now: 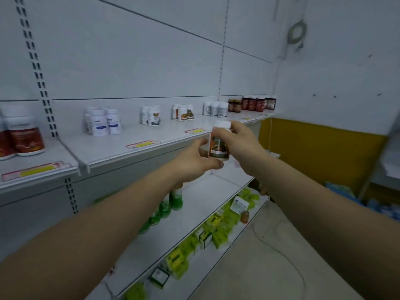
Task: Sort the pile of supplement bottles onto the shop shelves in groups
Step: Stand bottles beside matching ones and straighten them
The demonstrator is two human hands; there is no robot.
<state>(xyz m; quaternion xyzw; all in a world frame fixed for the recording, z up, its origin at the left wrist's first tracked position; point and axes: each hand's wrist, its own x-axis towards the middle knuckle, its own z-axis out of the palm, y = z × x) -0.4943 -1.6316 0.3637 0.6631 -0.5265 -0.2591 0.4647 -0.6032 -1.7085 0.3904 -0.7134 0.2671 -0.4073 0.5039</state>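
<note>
Now we hold one orange-label bottle (pixel 219 147) just in front of the shelf (pixel 138 135). Our hands both grip it: left hand (pixel 192 162) curled under its base, right hand (pixel 241 141) pinching near the cap. Several groups (pixel 101 122) already stand on that shelf; this bottle is not yet placed.

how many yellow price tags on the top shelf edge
4 price tags: far left, mid-left, one by the held bottle, far right. The right hand may hide another.

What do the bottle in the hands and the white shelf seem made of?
The held bottle: probably plastic, with a white cap and a glossy printed orange label. The top shelf: likely painted metal, smooth matte white, with a thin edge, hung on a slotted upright.
</note>
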